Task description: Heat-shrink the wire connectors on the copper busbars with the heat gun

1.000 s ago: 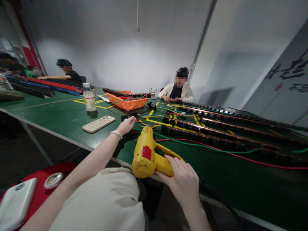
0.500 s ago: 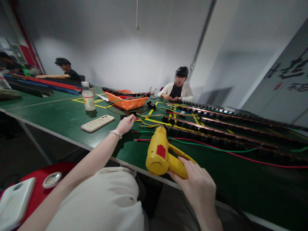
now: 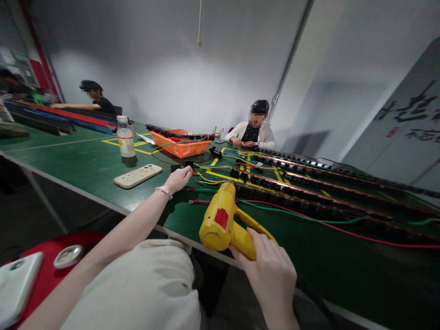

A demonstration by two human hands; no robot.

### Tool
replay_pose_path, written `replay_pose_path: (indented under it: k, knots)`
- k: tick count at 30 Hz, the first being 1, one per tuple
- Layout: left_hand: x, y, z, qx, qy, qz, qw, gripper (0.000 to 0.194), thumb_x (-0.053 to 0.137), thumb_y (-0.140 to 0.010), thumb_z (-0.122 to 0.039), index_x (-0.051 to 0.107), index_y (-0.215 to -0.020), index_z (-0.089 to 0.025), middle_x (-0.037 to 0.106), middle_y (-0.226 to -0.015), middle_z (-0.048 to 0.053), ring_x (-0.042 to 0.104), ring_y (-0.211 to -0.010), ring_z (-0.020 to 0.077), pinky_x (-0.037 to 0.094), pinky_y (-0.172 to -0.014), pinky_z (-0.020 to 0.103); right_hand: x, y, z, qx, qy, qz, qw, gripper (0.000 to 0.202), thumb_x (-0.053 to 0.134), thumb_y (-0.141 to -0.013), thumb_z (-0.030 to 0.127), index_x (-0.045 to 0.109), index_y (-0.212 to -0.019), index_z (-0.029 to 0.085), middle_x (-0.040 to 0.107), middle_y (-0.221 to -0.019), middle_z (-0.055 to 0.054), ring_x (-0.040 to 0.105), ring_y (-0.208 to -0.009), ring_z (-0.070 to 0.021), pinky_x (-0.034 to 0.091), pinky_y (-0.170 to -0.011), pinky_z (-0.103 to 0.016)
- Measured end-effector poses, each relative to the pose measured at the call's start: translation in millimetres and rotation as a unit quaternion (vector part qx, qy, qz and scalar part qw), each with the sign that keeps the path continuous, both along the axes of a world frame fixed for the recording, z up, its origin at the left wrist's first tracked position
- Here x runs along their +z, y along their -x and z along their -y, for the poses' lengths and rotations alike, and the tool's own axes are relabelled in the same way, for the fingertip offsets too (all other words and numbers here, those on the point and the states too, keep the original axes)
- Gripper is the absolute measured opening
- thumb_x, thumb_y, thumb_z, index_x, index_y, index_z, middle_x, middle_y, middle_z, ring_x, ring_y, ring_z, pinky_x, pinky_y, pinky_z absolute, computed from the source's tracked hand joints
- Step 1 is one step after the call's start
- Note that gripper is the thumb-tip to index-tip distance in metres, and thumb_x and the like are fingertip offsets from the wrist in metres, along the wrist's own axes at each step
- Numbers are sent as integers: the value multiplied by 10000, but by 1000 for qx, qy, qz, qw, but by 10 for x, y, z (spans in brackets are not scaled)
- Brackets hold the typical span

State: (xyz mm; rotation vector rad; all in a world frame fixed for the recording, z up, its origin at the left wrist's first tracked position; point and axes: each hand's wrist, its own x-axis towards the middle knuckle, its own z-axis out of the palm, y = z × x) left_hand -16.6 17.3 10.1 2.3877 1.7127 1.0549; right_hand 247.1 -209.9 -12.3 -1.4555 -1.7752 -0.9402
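My right hand (image 3: 270, 263) is wrapped round the handle of a yellow heat gun (image 3: 220, 220) with a red label. The gun's nozzle points away from me, toward the wires at the near ends of the long dark strips (image 3: 282, 183). My left hand (image 3: 179, 178) is closed at the wire ends, beside a small black connector (image 3: 189, 164); a red-sleeved wire shows by its fingertips. Exactly what it pinches is too small to tell. A red wire (image 3: 213, 200) with a ring terminal lies on the green table (image 3: 144, 197), beside a green wire.
An orange basket (image 3: 180, 149) holding a dark strip stands beyond my left hand. A bottle (image 3: 126, 140) and a beige remote-like object (image 3: 138, 176) are left. A person (image 3: 254, 130) sits across the table. A red stool (image 3: 43, 266) holds a white phone (image 3: 19, 284).
The heat gun and my right hand have shifted slightly left. My left hand stays at the wire ends, still closed. The view has tilted a little.
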Motion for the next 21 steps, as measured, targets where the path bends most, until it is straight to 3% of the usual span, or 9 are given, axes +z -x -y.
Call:
replay_pose_path:
  k: [13, 21]
  knots:
    - [17, -25, 32, 25, 40, -25, 999, 342, 222, -937, -388, 519, -997, -230, 654, -813, 83, 625, -737, 231, 397, -630, 276, -53, 365, -75, 44, 51, -26, 997, 497, 497, -815, 580, 595, -1027, 141, 590, -758, -47, 499, -698, -179, 320, -687, -310]
    - [-50, 4, -50, 25, 65, -24, 997, 337, 226, -934, -381, 498, -1068, -234, 663, -903, 103, 633, -801, 241, 413, -652, 293, -59, 534, -128, 57, 63, -32, 996, 519, 503, -800, 601, 599, -1027, 144, 573, -739, -36, 498, -697, -174, 322, -674, -311]
